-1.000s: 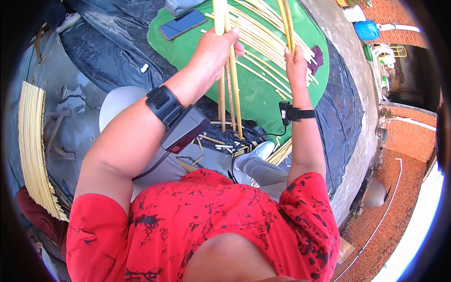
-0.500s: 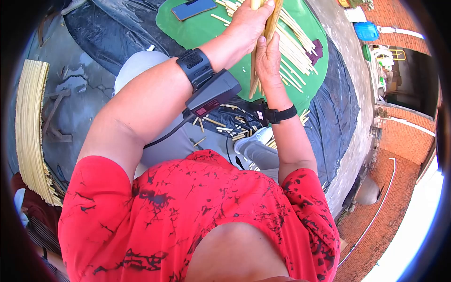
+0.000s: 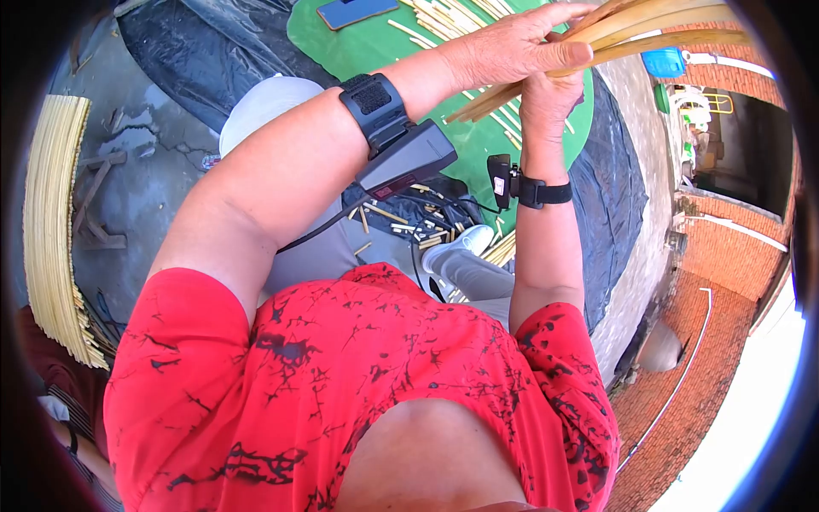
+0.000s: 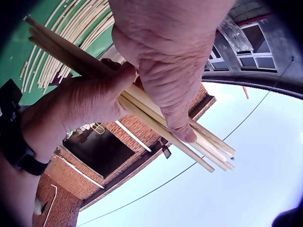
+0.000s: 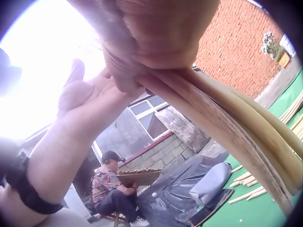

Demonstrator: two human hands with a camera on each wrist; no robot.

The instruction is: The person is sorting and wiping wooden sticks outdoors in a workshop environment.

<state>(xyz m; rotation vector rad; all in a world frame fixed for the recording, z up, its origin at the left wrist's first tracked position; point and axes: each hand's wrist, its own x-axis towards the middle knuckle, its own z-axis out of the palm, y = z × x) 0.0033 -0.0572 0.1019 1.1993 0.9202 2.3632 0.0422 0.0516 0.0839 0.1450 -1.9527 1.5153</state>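
Both hands are on one bundle of pale, slender sticks [image 3: 648,34], raised in front of the body and pointing to the right in the head view. The right hand [image 3: 553,101] grips the bundle from below. Its fingers and thumb wrap round the sticks in the left wrist view. Across the sticks lies the left hand [image 3: 516,53], with the bundle between its thumb and fingers. Several uneven stick ends [image 4: 222,158] jut out past the left hand. In the right wrist view the other ends of the bundle [image 5: 246,137] reach down toward the green mat.
More sticks [image 3: 448,17] lie on the green mat [image 3: 350,43], near a phone [image 3: 357,10]. Short cut pieces [image 3: 409,224] litter the ground by the shoe [image 3: 465,243]. A large stick stack [image 3: 53,222] stands at left. Another person [image 5: 116,189] sits nearby.
The two hands were apart, each with sticks. They came together, and the sticks now form one bundle. It has swung from upright to pointing right, and both hands have moved right.
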